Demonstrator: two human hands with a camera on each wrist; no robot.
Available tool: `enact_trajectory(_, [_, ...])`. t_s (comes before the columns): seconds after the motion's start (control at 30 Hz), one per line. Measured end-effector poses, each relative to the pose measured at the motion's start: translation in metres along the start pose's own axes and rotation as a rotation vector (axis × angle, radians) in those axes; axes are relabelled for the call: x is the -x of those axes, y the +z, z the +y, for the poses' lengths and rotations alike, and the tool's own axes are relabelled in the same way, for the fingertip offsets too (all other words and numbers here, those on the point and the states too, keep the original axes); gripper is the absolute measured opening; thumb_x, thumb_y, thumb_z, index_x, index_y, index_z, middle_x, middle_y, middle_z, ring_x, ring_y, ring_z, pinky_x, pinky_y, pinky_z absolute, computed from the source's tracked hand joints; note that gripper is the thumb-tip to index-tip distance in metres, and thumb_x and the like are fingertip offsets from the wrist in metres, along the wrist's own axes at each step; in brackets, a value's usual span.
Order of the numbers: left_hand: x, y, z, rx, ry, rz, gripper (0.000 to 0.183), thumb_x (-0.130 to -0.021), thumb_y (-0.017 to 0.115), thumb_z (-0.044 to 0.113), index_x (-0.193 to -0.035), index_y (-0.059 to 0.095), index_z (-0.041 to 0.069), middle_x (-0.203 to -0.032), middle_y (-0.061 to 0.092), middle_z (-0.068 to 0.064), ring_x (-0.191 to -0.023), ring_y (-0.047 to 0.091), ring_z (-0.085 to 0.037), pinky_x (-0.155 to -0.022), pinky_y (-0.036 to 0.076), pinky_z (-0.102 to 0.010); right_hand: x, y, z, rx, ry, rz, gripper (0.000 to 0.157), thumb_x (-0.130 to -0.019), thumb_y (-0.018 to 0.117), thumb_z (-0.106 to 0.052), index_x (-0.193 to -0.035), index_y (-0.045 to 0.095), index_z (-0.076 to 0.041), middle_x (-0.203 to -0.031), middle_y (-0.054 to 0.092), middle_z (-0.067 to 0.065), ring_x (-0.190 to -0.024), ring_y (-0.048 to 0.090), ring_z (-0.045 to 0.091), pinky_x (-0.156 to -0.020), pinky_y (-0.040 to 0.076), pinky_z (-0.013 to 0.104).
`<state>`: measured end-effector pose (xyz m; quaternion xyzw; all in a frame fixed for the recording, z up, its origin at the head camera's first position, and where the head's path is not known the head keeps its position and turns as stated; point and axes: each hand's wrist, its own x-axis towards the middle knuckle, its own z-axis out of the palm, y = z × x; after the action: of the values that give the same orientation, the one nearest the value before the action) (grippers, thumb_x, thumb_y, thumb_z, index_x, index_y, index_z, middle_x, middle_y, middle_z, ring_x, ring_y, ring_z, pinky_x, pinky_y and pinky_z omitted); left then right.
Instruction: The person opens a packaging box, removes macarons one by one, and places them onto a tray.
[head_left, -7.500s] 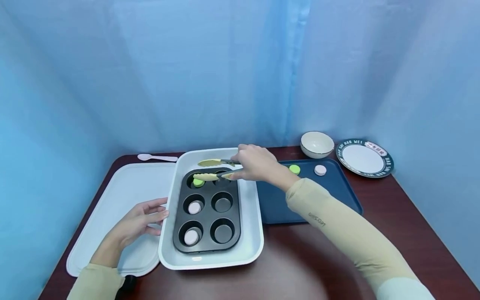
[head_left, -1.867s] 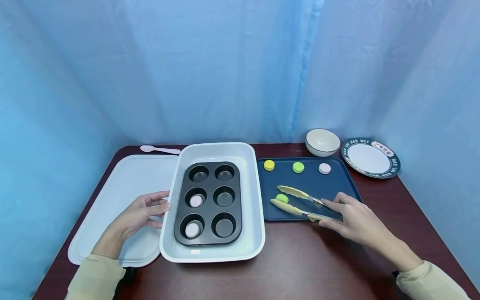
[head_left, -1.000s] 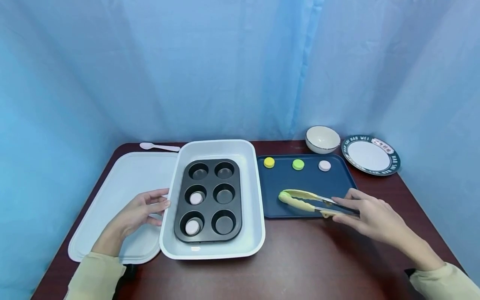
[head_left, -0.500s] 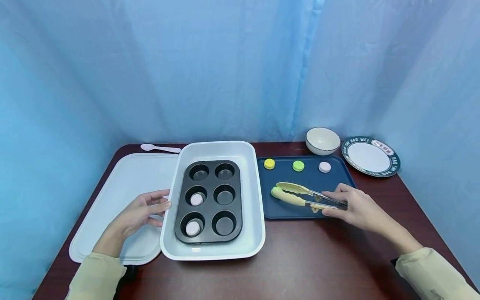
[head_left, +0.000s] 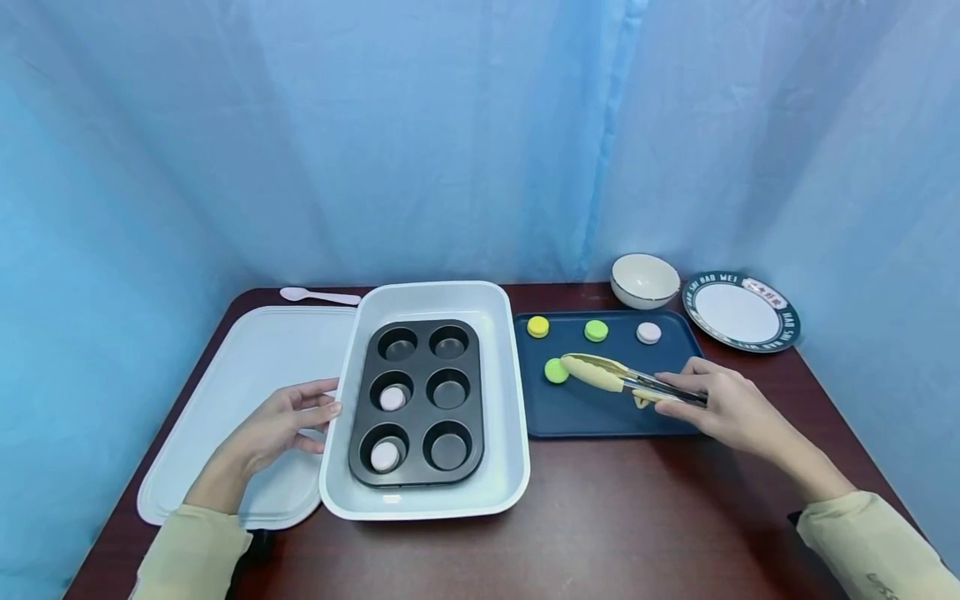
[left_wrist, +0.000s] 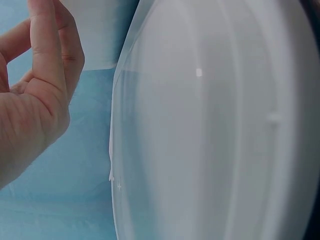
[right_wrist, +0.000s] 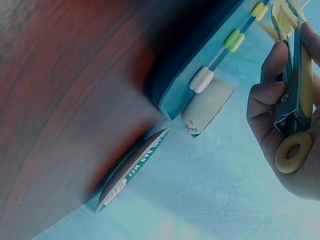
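The reddish-brown wooden desk point(head_left: 570, 517) stretches toward the viewer in front of a navy rectangular tray point(head_left: 585, 419) and a white rectangular plastic tub point(head_left: 427, 512), whose right wall stands close against the tray's left edge. The right hand point(head_left: 731, 408) has its grip clasped round cream-tipped metal tongs point(head_left: 603, 378), arms close together, pointing left above the tray. At their tips, in the head view, is a bright green round macaron point(head_left: 556, 372); whether pinched or lying on the tray, I cannot tell. The left hand point(head_left: 288, 425) has a released grip, relaxed fingers at the tub's left rim.

The right hand hides the tray's near right corner; the left wrist view cuts off the left fingertips.

The tub contains a black metal six-cup muffin pan point(head_left: 422, 417); its left column's middle and near cups each hold a pale pink round macaron point(head_left: 392, 397). Along the tray's far side sit a yellow round macaron point(head_left: 537, 327), a second green one point(head_left: 596, 331) and another pale pink one point(head_left: 648, 333).
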<state>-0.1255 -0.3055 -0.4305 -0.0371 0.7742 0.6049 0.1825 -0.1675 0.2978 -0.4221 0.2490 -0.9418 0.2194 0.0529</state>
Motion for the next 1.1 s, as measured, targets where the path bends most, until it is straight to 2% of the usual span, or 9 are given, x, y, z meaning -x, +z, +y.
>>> enact_trajectory(0.2, [0.000, 0.000, 0.000, -0.001, -0.005, 0.003, 0.069, -0.097, 0.071, 0.023, -0.154, 0.039, 0.002, -0.112, 0.060, -0.018, -0.089, 0.066, -0.025, -0.074, 0.062, -0.044, -0.001, 0.002, 0.002, 0.019, 0.041, -0.055, 0.060, -0.086, 0.080, -0.044, -0.131, 0.069, -0.006, -0.090, 0.053, -0.003, -0.069, 0.044, 0.009, -0.050, 0.038, 0.022])
enact_trajectory(0.43, [0.000, 0.000, -0.001, 0.004, -0.004, 0.001, 0.069, -0.097, 0.072, 0.023, -0.154, 0.040, 0.002, -0.112, 0.061, -0.018, -0.088, 0.066, -0.026, -0.074, 0.063, -0.044, -0.003, 0.005, 0.003, 0.028, 0.034, -0.087, 0.066, -0.085, 0.080, -0.048, -0.133, 0.067, -0.005, -0.091, 0.052, -0.002, -0.066, 0.043, 0.008, -0.049, 0.038, 0.022])
enact_trajectory(0.63, [0.000, 0.000, 0.001, 0.000, 0.000, 0.000, 0.068, -0.097, 0.071, 0.023, -0.154, 0.040, 0.002, -0.112, 0.060, -0.019, -0.088, 0.066, -0.026, -0.074, 0.063, -0.044, -0.005, -0.005, 0.001, 0.031, 0.030, -0.054, 0.065, -0.084, 0.082, -0.046, -0.133, 0.067, -0.005, -0.091, 0.051, -0.002, -0.067, 0.044, 0.008, -0.049, 0.039, 0.022])
enact_trajectory(0.87, [-0.002, 0.001, 0.003, -0.012, -0.008, 0.000, 0.069, -0.096, 0.072, 0.024, -0.154, 0.040, 0.002, -0.113, 0.060, -0.020, -0.089, 0.066, -0.026, -0.074, 0.062, -0.044, -0.013, -0.023, -0.012, 0.052, -0.082, 0.004, 0.062, -0.082, 0.086, -0.037, -0.133, 0.068, -0.008, -0.093, 0.048, -0.010, -0.062, 0.043, 0.002, -0.051, 0.040, 0.021])
enact_trajectory(1.0, [-0.002, -0.001, 0.002, -0.020, -0.010, -0.004, 0.069, -0.097, 0.071, 0.024, -0.154, 0.039, 0.002, -0.114, 0.060, -0.019, -0.090, 0.066, -0.026, -0.075, 0.063, -0.044, -0.027, -0.026, -0.033, 0.081, -0.177, 0.032, 0.062, -0.079, 0.088, -0.037, -0.131, 0.070, -0.010, -0.096, 0.050, -0.010, -0.062, 0.043, 0.000, -0.053, 0.040, 0.021])
enact_trajectory(1.1, [-0.001, -0.002, 0.000, -0.023, -0.009, -0.010, 0.070, -0.097, 0.071, 0.024, -0.154, 0.038, 0.001, -0.115, 0.061, -0.018, -0.090, 0.066, -0.026, -0.075, 0.063, -0.043, -0.043, -0.024, -0.054, 0.098, -0.226, 0.017, 0.061, -0.079, 0.088, -0.039, -0.130, 0.071, -0.011, -0.096, 0.051, -0.008, -0.060, 0.043, 0.000, -0.051, 0.040, 0.022])
